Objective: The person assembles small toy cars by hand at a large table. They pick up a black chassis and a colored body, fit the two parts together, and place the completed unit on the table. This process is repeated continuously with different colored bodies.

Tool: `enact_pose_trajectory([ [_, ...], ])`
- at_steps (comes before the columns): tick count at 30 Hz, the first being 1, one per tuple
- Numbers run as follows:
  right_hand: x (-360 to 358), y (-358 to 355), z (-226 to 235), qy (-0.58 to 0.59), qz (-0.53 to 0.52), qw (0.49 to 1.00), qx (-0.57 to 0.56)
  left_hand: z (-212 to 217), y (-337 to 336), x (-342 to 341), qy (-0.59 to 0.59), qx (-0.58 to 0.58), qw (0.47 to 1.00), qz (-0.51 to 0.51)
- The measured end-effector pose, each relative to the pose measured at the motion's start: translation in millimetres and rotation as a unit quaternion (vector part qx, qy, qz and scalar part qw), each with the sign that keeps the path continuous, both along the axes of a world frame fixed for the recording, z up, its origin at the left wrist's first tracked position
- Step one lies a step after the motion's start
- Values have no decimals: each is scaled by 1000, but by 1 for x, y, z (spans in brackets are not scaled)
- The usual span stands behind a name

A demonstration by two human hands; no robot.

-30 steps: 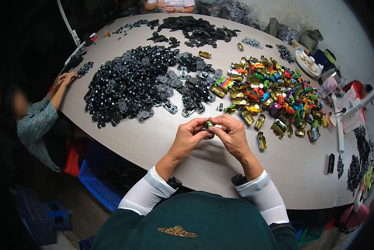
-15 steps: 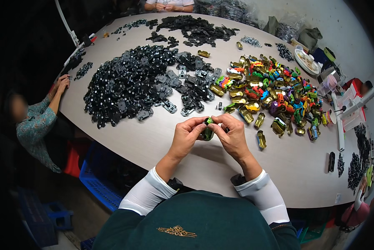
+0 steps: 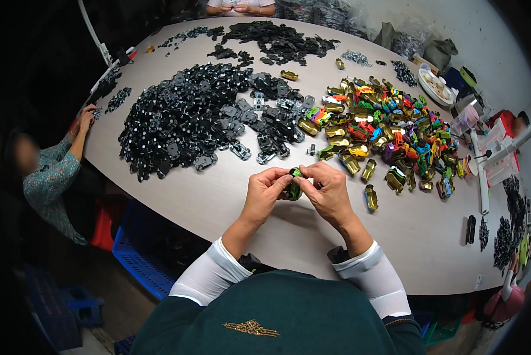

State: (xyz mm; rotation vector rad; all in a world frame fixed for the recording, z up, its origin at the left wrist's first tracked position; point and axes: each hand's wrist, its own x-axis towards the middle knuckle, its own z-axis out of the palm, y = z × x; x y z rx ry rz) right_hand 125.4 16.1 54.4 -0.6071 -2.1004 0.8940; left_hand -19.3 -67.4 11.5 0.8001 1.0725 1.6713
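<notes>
My left hand [image 3: 264,192] and my right hand [image 3: 329,190] meet over the near part of the round table [image 3: 230,207] and together pinch a small green toy car body [image 3: 293,188] with a dark part under it. Behind them lies a large heap of black chassis parts [image 3: 188,115]. To the right of that spreads a heap of shiny coloured toy car bodies [image 3: 389,133]. One gold car body [image 3: 370,198] lies alone, just right of my right hand.
A person in a patterned top [image 3: 49,177] sits at the table's left edge, hand on the rim. Another person's hands [image 3: 241,7] show at the far edge. A second black heap [image 3: 280,38] lies far back. Blue crates [image 3: 138,260] stand under the table.
My hands have kept hold of the green car body and turned it slightly between the fingers. The person at the left drew their arm a little along the table edge.
</notes>
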Motion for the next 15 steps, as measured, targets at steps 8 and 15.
enact_pose_trajectory([
  [8,1,2,3,-12,8,1000,0,-6,2,-3,46,0,999,13],
  [15,1,4,-7,34,-13,999,3,5,5,0,147,66,987,1],
])
